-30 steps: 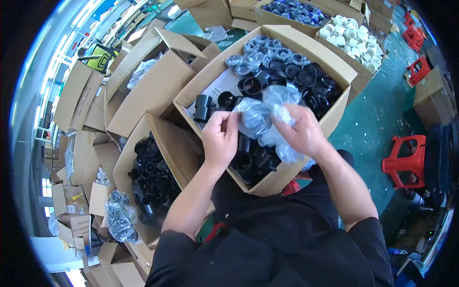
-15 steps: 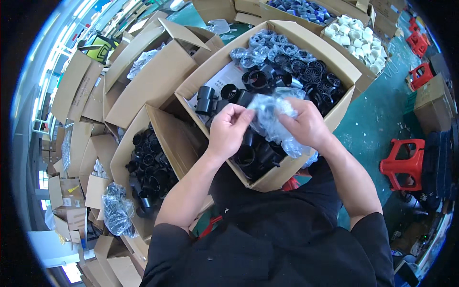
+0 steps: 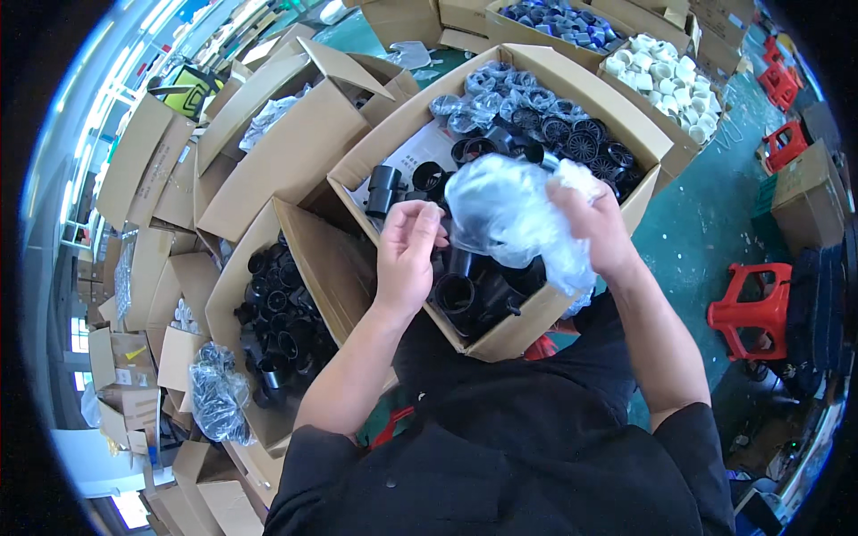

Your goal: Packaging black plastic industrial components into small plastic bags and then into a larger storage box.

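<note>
My right hand grips a crumpled clear plastic bag, which spreads out over a cardboard box. Just left of the bag is my left hand, its fingers curled in with the thumb against them. I see nothing between them. Under both hands the open cardboard box holds black plastic pipe fittings, round black grilles and several pieces in clear wrap. A white printed sheet lies among them. The bag hides the middle of the box.
A second box of black fittings stands at the left, with a bagged bundle by its edge. White fittings and blue-grey parts fill boxes behind. A red stool stands on the green floor at right.
My left hand has come away from the plastic bag, down and to the left. The right hand has moved slightly right with the bag, which now hangs more spread out.
</note>
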The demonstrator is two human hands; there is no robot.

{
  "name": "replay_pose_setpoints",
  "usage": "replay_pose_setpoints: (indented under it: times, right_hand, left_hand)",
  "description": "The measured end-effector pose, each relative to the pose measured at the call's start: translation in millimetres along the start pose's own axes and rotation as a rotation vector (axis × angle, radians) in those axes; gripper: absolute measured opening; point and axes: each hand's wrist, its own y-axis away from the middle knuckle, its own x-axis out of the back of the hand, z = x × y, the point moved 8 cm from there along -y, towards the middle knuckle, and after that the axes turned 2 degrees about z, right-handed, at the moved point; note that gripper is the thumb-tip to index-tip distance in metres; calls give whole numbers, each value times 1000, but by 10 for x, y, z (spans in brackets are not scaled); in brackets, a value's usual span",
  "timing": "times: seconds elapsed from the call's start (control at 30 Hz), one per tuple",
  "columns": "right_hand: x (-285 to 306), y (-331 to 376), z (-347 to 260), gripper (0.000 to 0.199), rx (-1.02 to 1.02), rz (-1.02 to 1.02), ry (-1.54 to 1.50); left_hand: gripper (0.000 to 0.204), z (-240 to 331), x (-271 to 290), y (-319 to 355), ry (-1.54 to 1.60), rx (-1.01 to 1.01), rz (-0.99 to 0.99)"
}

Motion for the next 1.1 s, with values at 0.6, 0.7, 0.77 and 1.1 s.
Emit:
replay_pose_setpoints:
  times: [0.6, 0.7, 0.77, 1.1]
  right_hand:
    - [-505, 77, 676, 42, -483, -43, -1146]
    - [-445, -4, 743, 40, -461, -57, -1161]
    - [-366, -51, 773, 38, -392, -112, -1203]
    - [-864, 221, 441, 37, -86, 210, -662]
  left_hand:
    - [37, -106, -267, -100, 7, -52, -95]
    - [37, -142, -170, -152, 37, -41, -50]
    - [36, -137, 51, -140, 301, 31, 175]
    - [29, -253, -436, 82, 352, -21, 460]
